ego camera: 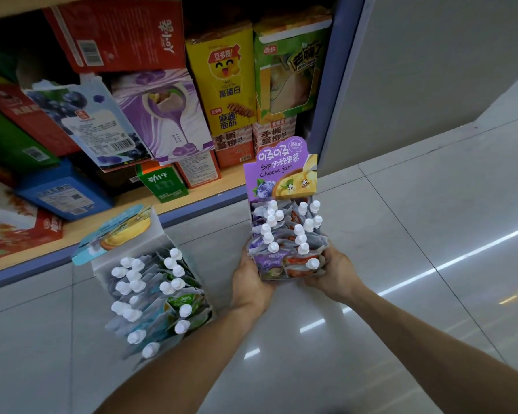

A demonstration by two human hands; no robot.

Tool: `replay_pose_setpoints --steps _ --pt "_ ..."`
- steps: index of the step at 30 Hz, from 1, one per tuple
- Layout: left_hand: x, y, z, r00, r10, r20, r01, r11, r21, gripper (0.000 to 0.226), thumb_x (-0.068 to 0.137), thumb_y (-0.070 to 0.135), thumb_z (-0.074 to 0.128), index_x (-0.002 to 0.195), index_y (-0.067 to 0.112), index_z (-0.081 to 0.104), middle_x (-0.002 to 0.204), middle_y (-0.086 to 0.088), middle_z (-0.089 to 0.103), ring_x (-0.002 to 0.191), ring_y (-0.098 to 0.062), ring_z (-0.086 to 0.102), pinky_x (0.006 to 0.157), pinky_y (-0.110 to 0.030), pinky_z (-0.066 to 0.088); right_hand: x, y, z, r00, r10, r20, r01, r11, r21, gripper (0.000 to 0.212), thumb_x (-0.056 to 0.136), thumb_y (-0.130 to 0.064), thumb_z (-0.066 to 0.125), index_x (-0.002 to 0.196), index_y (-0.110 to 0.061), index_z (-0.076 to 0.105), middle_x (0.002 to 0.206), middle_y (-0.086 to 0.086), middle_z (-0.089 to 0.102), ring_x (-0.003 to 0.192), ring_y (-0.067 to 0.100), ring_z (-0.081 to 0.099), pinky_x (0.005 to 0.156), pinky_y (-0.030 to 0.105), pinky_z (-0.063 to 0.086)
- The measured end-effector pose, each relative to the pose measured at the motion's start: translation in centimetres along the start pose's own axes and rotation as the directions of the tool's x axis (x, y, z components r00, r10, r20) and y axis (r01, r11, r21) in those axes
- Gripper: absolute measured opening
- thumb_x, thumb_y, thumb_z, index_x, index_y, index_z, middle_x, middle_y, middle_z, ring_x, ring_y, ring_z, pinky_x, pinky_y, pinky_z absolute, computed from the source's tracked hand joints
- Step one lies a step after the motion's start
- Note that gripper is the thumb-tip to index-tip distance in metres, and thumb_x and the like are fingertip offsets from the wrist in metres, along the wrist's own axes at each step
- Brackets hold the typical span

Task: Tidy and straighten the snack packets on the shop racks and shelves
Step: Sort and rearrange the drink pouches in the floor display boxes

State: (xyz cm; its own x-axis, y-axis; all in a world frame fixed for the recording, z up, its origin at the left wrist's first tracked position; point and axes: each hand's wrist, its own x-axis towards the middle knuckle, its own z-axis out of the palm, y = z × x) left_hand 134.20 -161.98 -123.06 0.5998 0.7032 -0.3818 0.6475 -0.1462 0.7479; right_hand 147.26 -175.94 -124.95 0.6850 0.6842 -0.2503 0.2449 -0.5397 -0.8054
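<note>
I hold a purple display box point(281, 168) of "Sip cheese jam" pouches with white caps above the tiled floor, in front of the shelf's right end. My left hand point(248, 282) grips its near left corner and my right hand point(335, 271) grips its near right corner. A second display box point(126, 234) with a blue header, full of similar white-capped pouches, stands on the floor to the left, tilted. Behind them the low wooden shelf point(192, 192) carries snack boxes leaning at odd angles.
On the shelf lie a red box point(117, 31), a blueberry packet point(93, 121), a purple taro box point(168, 112), a yellow box point(225, 82), a green box point(287, 70) and a blue box point(60, 195). A grey wall point(416, 70) rises at right. Glossy tiles point(401, 249) cover the floor.
</note>
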Motion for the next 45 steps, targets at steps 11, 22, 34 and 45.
replay_pose_setpoints --steps 11,22,34,45 --pt "-7.4 2.0 -4.2 0.993 0.114 -0.034 -0.113 0.993 0.019 0.050 0.073 0.017 0.090 0.116 0.025 0.066 0.105 0.014 0.073 0.103 -0.009 0.070 0.081 -0.013 0.047 -6.4 -5.3 -5.0 0.996 -0.082 -0.033 0.082 0.997 -0.004 0.075 0.066 -0.013 0.095 0.119 -0.043 0.051 0.105 -0.024 0.070 0.097 -0.010 0.066 0.084 0.012 0.055" --pt "-13.7 15.2 -17.2 0.902 0.429 -0.047 -0.430 0.903 -0.004 0.053 0.066 0.020 0.097 0.096 0.042 0.058 0.099 0.032 0.063 0.091 0.027 0.056 0.072 -0.001 0.047 -11.8 -20.4 -14.8 0.964 -0.231 -0.133 0.234 0.972 0.009 0.059 0.065 -0.011 0.095 0.105 -0.037 0.060 0.100 -0.034 0.069 0.096 -0.007 0.068 0.075 0.008 0.053" --pt "-10.9 30.3 -27.7 0.873 0.445 -0.201 -0.446 0.894 0.039 0.055 0.061 0.025 0.099 0.101 0.034 0.063 0.101 0.016 0.072 0.092 -0.005 0.069 0.084 -0.030 0.058 -5.0 -36.6 -24.2 0.907 -0.399 -0.136 0.393 0.917 -0.070 0.065 0.050 -0.032 0.094 0.106 -0.043 0.062 0.102 -0.018 0.076 0.094 0.006 0.074 0.091 0.042 0.059" --pt "0.1 35.2 -28.4 0.882 0.399 -0.249 -0.402 0.915 0.043 0.066 0.069 0.026 0.096 0.124 0.026 0.061 0.116 0.010 0.069 0.102 -0.013 0.069 0.090 -0.034 0.059 7.2 -39.3 -24.2 0.934 -0.277 -0.227 0.302 0.950 0.082 0.057 0.075 -0.005 0.086 0.122 -0.024 0.060 0.110 -0.008 0.072 0.105 0.013 0.068 0.094 0.042 0.057"
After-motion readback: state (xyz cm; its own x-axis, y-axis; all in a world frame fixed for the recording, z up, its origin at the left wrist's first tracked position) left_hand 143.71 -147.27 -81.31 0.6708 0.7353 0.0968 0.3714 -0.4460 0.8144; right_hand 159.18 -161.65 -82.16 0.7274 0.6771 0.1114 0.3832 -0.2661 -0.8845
